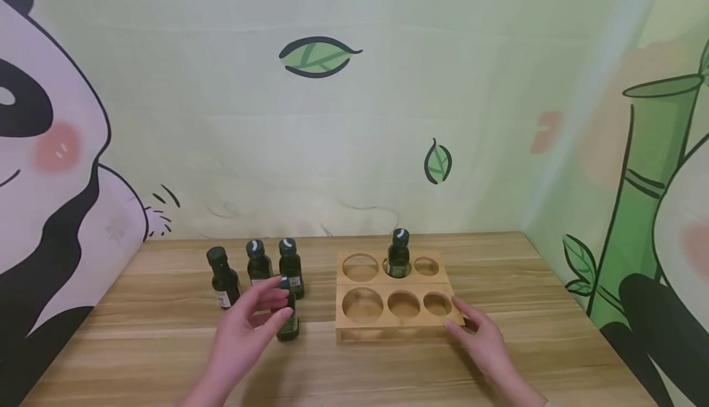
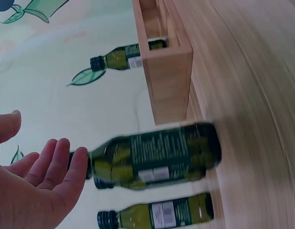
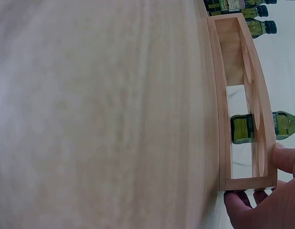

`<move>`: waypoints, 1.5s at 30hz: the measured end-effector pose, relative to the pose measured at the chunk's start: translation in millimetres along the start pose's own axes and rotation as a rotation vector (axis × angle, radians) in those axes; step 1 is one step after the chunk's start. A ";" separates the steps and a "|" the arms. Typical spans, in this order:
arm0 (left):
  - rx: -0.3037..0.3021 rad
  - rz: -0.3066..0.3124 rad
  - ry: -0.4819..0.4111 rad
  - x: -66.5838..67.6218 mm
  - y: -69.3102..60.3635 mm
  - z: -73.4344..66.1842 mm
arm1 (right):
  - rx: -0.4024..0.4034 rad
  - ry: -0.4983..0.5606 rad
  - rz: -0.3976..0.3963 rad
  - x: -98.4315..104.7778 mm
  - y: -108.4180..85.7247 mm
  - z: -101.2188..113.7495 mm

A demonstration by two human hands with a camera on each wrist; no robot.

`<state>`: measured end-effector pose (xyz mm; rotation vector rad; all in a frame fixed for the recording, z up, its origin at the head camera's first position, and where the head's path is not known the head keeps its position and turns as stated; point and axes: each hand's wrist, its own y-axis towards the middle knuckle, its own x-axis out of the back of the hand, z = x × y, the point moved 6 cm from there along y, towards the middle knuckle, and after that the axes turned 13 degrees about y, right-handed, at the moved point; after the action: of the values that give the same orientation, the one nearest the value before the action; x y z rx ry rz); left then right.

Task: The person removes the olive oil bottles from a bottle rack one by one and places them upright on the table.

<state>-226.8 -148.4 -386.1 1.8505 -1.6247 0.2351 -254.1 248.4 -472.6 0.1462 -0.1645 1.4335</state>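
Beside the nearest dark green glass bottle, my left hand has its thumb and fingers apart around the cap level. In the left wrist view the fingers are loosely extended by that bottle's cap, and the thumb stands away from it. My right hand grips the front right corner of a wooden rack, with the thumb on the holed top board and the fingers at the end. Another small bottle stands upright in the rack's back middle hole.
Left of the rack stand three more dark-capped bottles, one at the left, one behind the left hand and one beside it. The wooden table meets a printed cloth backdrop at its back and sides.
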 end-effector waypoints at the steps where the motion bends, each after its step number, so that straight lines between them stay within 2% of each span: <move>1: -0.003 0.004 -0.008 -3.5 0.6 -0.9 | 0.000 0.000 0.001 -0.1 0.1 -0.1; 8: -0.045 0.034 -0.081 -28.1 4.3 -11.0 | 0.014 -0.004 -0.006 -0.2 1.1 0.5; 10: -0.041 0.046 -0.096 -35.0 6.1 -12.1 | 0.014 -0.005 -0.009 0.0 1.3 0.1; 18: -0.048 0.087 -0.103 -62.9 16.6 -15.8 | 0.016 0.008 -0.008 0.1 1.0 -0.3; 28: -0.084 0.132 -0.068 -98.0 34.2 -28.5 | -0.005 0.022 -0.008 1.2 -0.2 -0.6; 34: -0.126 0.136 -0.101 -122.3 49.4 -31.6 | 0.006 0.021 -0.001 0.9 -0.4 0.6; 39: -0.104 0.139 -0.109 -141.2 62.4 -26.5 | 0.002 0.023 -0.003 0.5 0.2 -0.4; 45: -0.075 0.130 -0.135 -155.6 75.4 -23.8 | 0.001 0.020 -0.005 0.5 1.4 -1.7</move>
<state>-324.0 -8.6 -424.3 1.7389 -1.8242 0.1056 -255.4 249.5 -474.2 0.1329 -0.1470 1.4300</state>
